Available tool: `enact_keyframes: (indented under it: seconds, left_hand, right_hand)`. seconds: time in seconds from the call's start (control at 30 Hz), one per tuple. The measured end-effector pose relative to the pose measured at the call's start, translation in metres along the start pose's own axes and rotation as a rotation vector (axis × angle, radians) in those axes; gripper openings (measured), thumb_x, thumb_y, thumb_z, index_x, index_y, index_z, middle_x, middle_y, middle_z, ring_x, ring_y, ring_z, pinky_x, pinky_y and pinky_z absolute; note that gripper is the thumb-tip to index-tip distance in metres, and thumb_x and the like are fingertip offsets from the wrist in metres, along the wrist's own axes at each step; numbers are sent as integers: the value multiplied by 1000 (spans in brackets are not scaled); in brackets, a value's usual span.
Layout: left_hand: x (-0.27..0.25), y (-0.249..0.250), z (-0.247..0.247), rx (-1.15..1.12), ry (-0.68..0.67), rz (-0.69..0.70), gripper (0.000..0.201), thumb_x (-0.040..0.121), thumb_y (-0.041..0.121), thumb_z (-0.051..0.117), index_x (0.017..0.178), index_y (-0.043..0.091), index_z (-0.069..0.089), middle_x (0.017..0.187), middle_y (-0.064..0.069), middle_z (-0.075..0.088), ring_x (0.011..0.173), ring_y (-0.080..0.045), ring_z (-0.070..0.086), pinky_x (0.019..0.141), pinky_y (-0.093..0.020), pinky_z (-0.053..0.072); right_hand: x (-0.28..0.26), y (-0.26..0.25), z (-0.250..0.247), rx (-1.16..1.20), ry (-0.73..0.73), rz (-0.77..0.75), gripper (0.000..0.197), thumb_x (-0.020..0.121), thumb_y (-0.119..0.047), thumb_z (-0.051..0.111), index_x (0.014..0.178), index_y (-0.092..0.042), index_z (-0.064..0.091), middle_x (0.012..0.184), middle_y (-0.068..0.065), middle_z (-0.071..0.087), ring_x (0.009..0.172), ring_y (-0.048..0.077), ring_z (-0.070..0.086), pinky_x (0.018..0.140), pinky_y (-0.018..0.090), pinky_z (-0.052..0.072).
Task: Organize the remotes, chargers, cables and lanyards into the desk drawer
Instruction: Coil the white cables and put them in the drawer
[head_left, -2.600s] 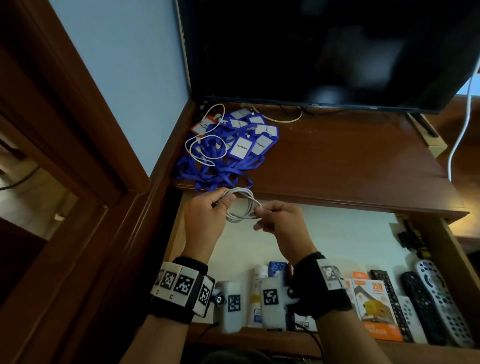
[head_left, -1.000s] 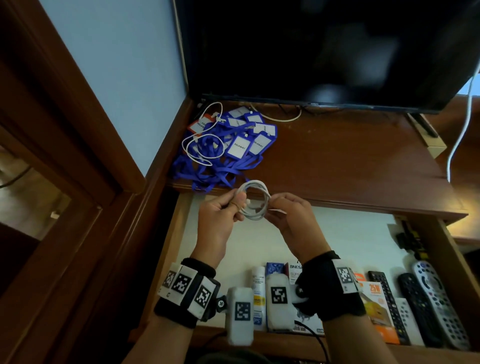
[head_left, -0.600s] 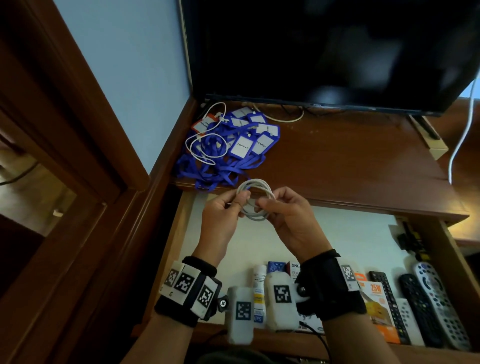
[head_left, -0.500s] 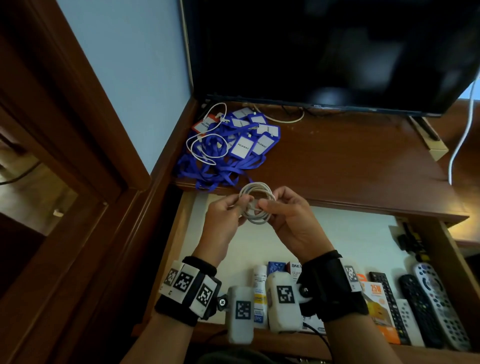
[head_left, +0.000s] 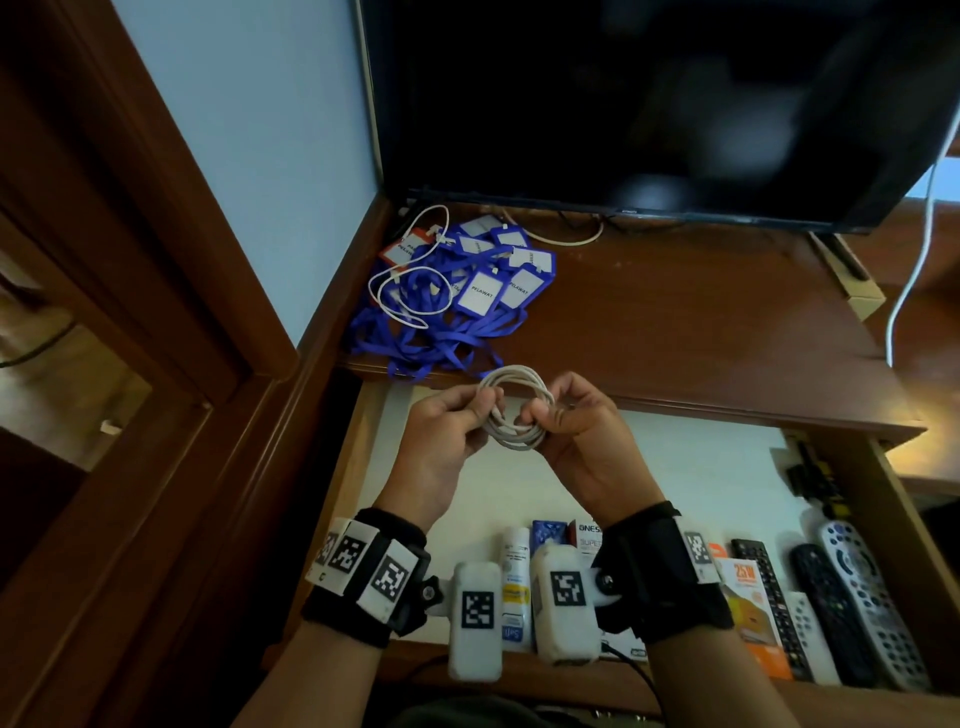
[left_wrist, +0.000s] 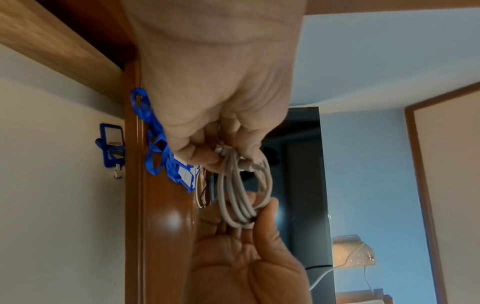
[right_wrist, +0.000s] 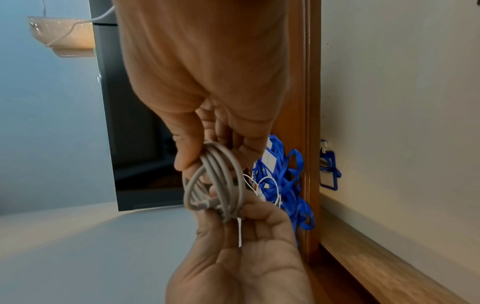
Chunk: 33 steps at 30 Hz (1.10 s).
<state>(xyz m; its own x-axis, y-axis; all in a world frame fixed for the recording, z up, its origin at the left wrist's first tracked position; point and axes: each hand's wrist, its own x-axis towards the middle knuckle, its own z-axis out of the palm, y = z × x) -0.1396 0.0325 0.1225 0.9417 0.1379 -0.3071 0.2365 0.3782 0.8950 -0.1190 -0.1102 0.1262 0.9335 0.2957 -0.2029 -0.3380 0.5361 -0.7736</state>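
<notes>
While pinched at opposite rims by left hand (head_left: 445, 436) and right hand (head_left: 576, 432), coiled white cable (head_left: 513, 406) held above open drawer (head_left: 675, 467), just below bench (head_left: 675, 322) front edge. Light, limp, springy; likely unwinds if released. Best gripped across all loops, plug end trapped under fingers (left_wrist: 197, 156).

A white cable (head_left: 514, 408) wound into a small coil hangs above the open drawer (head_left: 701, 467) — remotes (head_left: 862, 597) and boxed chargers (head_left: 748, 608) line its front. Blue lanyards (head_left: 457, 301) — one loose white cable, apparently, atop — heap on the desk.
</notes>
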Motion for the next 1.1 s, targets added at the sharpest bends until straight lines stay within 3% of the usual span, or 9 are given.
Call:
enact_keyframes:
  seconds: [0.1, 0.27, 0.4, 0.57, 0.73, 0.87, 1.1]
  left_hand:
    - [-1, 1, -2, -72, -26, -31, 17, 92, 8, 55, 81, 9, 68, 72, 2, 65, 69, -10, 56, 66, -22, 44]
    - [-2, 1, -8, -134, -147, -63, 12, 87, 14, 55, 87, 5, 63, 73, -2, 59, 66, -11, 53, 67, -24, 41]
    - [-3, -2, -15, -100, -211, -65, 12, 88, 13, 53, 84, 7, 62, 71, 1, 63, 65, -10, 55, 67, -24, 41]
    - [-3, -2, -22, -96, -289, -15, 17, 81, 20, 54, 84, 5, 60, 68, 1, 64, 67, -10, 59, 72, -25, 45]
    - [-7, -1, -31, -132, -420, 70, 19, 85, 17, 47, 86, -1, 53, 69, 1, 64, 70, -9, 65, 73, -22, 52]
    - [-7, -2, -48, -160, -433, 87, 16, 90, 16, 49, 86, 1, 53, 70, 1, 63, 69, -9, 62, 74, -22, 51]
    - [5, 3, -81, -48, -444, 34, 12, 81, 16, 55, 83, 4, 54, 65, 6, 63, 66, -11, 61, 77, -28, 50]
  right_hand:
    - [0, 3, -3, 1, 31, -7, 15, 72, 6, 57, 74, -5, 47, 67, 15, 56, 59, 22, 57, 59, 29, 51]
    - [-1, 5, -4, -51, 78, -12, 13, 71, 2, 60, 73, -5, 49, 64, 12, 59, 57, 18, 56, 56, 26, 49]
    - [-1, 8, -2, -99, 145, -22, 21, 82, 13, 52, 72, -4, 47, 61, 12, 58, 54, 18, 55, 52, 24, 47]
    - [0, 14, 3, -79, 155, -29, 23, 86, 15, 47, 72, -4, 47, 60, 13, 57, 54, 20, 53, 53, 26, 46]
    - [2, 20, 11, -112, 181, -34, 24, 87, 15, 45, 71, -4, 46, 59, 14, 57, 54, 21, 52, 54, 27, 44]
    - [1, 25, 23, -131, 177, -34, 25, 86, 15, 47, 72, -5, 46, 58, 13, 57, 55, 20, 54, 53, 26, 45]
    - [-1, 45, 40, -178, 205, -75, 21, 81, 13, 53, 73, -4, 45, 59, 14, 57, 53, 18, 57, 51, 25, 46]
